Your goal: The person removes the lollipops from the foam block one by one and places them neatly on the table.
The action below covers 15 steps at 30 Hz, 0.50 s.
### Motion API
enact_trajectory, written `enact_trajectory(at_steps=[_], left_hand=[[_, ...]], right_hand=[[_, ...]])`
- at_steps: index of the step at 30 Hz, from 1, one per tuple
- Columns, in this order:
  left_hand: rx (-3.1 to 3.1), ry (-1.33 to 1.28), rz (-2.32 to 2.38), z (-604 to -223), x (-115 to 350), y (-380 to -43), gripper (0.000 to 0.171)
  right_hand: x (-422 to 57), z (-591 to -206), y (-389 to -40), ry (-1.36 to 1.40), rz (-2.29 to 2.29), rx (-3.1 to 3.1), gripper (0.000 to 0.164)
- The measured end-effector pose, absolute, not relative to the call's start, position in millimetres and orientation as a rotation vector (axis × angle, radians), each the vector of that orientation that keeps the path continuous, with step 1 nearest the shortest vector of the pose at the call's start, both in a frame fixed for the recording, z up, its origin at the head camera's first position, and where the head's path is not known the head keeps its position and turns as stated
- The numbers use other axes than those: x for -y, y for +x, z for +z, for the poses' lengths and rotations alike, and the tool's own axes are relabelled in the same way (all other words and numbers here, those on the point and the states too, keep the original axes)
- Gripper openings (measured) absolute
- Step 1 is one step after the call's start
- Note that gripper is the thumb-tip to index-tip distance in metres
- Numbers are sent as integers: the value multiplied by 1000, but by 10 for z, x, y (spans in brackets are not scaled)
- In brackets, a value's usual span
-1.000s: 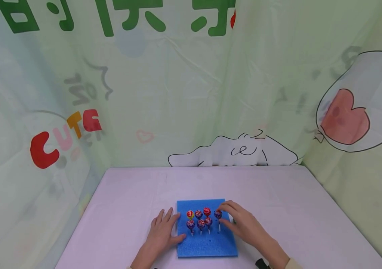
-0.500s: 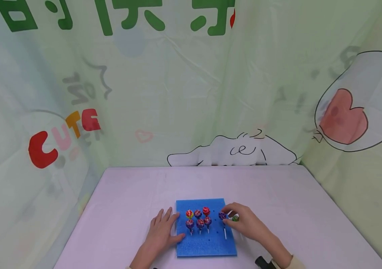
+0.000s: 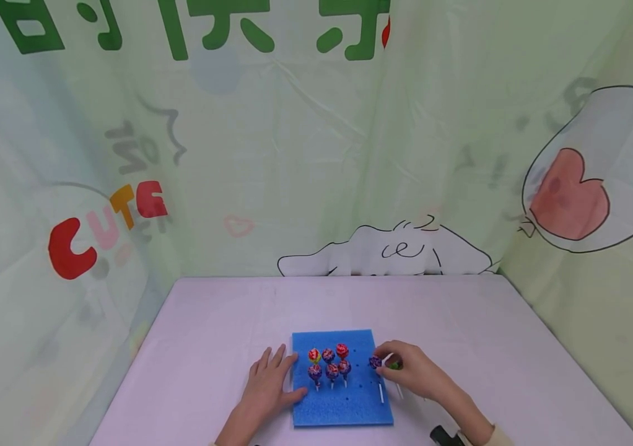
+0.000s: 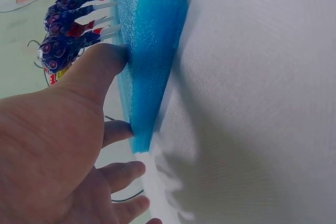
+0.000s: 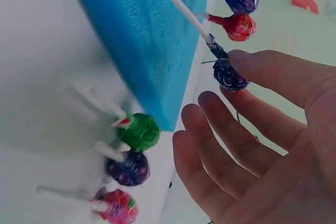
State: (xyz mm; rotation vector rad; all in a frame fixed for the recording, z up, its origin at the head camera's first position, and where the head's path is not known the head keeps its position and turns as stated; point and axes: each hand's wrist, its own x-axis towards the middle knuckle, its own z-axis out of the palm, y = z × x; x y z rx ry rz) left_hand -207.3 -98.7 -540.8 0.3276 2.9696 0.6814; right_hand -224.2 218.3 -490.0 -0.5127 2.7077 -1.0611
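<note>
My right hand (image 3: 414,375) pinches a purple-wrapped lollipop (image 5: 228,76) by its candy head between thumb and index finger. Its white stick points down, free of the blue foam board (image 3: 344,410), near the board's right edge. Several wrapped lollipops stand upright in the foam in two short rows, among them a red one (image 3: 342,350) and a red-and-yellow one (image 3: 314,355). On the left side, my left hand (image 3: 266,387) spreads its fingers, the thumb resting on the board's edge and the fingertips along its side.
Beside the board's right edge, a green lollipop (image 5: 142,132), a purple one (image 5: 128,168) and a pink-red one (image 5: 118,205) lie on the white table (image 3: 227,316). Small holes show in the foam. A printed curtain (image 3: 316,155) hangs behind the table.
My right hand has drawn the purple lollipop out of the foam and carried it right, toward the board's edge. A green lollipop has come into sight beneath that hand. The left hand stays put.
</note>
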Motion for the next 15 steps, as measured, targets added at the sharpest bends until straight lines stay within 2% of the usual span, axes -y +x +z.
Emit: enact_trajectory(at_steps=[15], left_hand=[[-2981,350,687,-5421,996,-2066,75]], right_hand=[[-2522,-4838,-2174,-511,-1066,-2698,29]])
